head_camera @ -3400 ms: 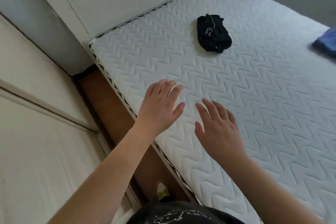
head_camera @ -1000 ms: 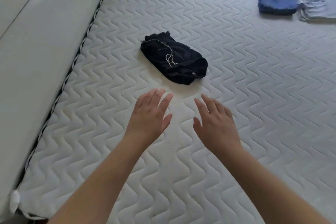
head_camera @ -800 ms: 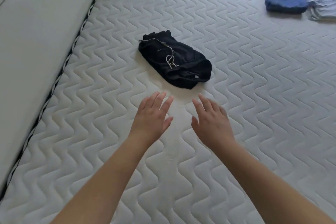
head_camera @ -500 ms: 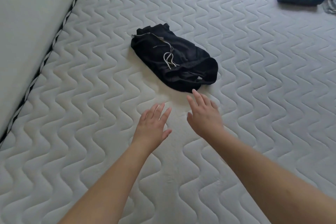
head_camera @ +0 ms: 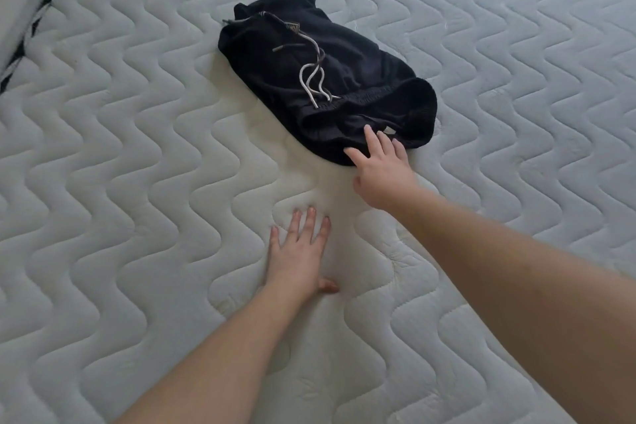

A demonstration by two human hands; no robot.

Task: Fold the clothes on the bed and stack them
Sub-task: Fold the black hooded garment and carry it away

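Head view: crumpled black shorts (head_camera: 323, 79) lie unfolded at 12 o'clock on the mattress (head_camera: 137, 148); right hand (head_camera: 382, 172), fingers spread, touches their near hem; left hand (head_camera: 297, 256) rests flat, empty, at 6 o'clock; folding and stacking not yet begun

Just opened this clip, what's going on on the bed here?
A person is leaning over a bare quilted mattress to start on a crumpled pair of black drawstring shorts. The right hand has its straight fingers laid on the near edge of the shorts, without gripping them yet. The left hand lies flat on the mattress, apart from the shorts. The shorts are bunched, not folded, so folding has not begun on them.
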